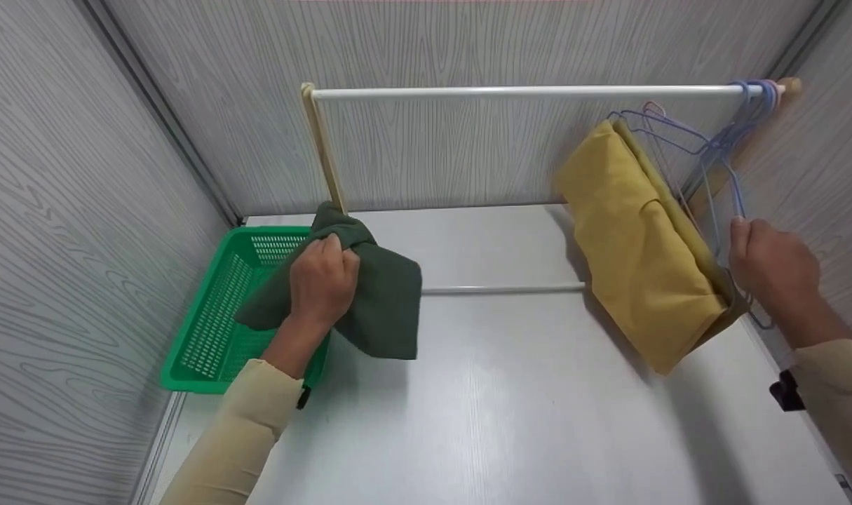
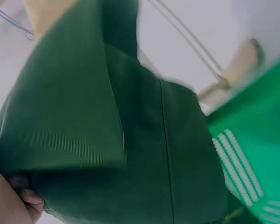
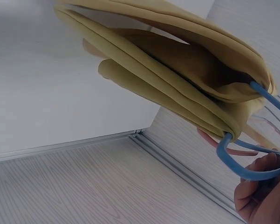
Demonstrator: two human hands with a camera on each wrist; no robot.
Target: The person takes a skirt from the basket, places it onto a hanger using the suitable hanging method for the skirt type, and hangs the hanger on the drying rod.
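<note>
My left hand (image 1: 322, 277) grips a bunched dark green cloth (image 1: 390, 301), which hangs over the inner side of the green basket (image 1: 180, 344). In the left wrist view the cloth (image 2: 84, 107) spreads in broad folds away from my fingers. On the right, my right hand (image 1: 776, 266) grips a blue hanger (image 1: 737, 189) beside a hanging yellow cloth (image 1: 629, 231). The right wrist view shows the yellow cloth (image 3: 163, 79) folded over blue hangers, with the curled fingers (image 3: 249, 191) at one bent blue hanger end (image 3: 244, 172).
A white rail (image 1: 510, 91) runs between wooden uprights, the left post (image 1: 322, 151) rising behind the basket. Several blue and pink hanger hooks (image 1: 759, 98) crowd its right end. A lower white bar (image 1: 503, 289) crosses the white table (image 1: 482, 421). Wood-grain panels enclose the back and sides.
</note>
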